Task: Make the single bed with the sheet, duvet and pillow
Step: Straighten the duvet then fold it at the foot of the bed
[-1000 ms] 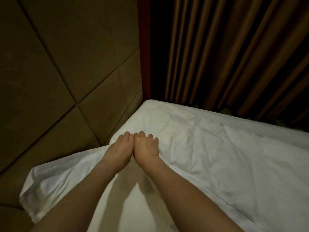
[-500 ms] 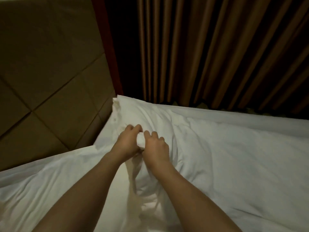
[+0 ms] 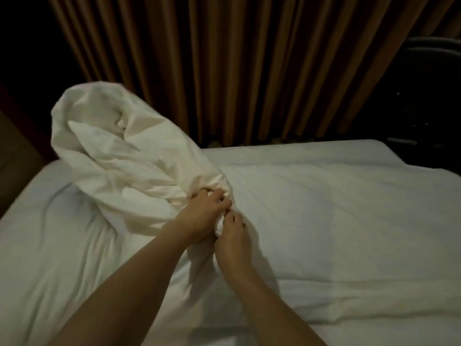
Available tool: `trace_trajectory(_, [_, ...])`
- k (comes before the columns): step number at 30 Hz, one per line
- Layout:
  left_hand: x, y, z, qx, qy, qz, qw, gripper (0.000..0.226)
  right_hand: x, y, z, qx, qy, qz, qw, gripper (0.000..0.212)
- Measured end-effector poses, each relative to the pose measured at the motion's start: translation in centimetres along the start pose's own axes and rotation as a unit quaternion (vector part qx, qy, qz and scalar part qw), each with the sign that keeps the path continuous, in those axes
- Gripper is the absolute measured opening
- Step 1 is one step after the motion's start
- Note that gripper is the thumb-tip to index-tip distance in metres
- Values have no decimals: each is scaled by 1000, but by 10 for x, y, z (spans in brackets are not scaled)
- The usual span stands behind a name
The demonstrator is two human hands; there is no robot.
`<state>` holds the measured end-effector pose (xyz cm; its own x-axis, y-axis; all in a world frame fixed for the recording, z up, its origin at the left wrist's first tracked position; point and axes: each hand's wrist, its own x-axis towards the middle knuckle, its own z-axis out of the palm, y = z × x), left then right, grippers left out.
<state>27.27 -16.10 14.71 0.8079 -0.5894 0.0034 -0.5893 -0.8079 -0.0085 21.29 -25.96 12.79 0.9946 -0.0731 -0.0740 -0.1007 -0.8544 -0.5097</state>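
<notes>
Since the earlier frame you flung the duvet (image 3: 129, 156) corner up beyond your fingers; left hand (image 3: 203, 212) and right hand (image 3: 233, 236) gripped it, probably mid-spread; next, pull flat.

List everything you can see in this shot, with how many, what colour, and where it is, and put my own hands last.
duvet: one, white, its gathered end bunched and lifted over the left part of the bed, the rest spread flat to the right.
sheet: one, white, covering the mattress at left and in front.
curtain: one, brown, pleated, hanging behind the far side of the bed.
dark object: one, black, at far right behind the bed corner; too dim to identify.
panel: one, brownish, at the left edge beside the bed.
left hand: one, gripping the bunched duvet cloth.
right hand: one, pinching the same cloth just beside the left hand.
</notes>
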Motion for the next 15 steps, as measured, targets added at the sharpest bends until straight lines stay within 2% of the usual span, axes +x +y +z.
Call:
trace_trajectory(3, [36, 62, 6, 11, -55, 30, 998, 50, -10, 61, -21, 11, 9, 45, 999, 46])
trace_trajectory(6, [57, 113, 6, 30, -49, 72, 996, 43, -25, 105, -38, 33, 15, 84, 996, 46])
trace_trajectory(10, [72, 155, -5, 102, -106, 96, 985, 45, -41, 132, -56, 83, 29, 126, 988, 39])
trace_trajectory(15, [61, 173, -7, 135, -109, 93, 980, 38, -53, 140, -54, 69, 12, 119, 990, 41])
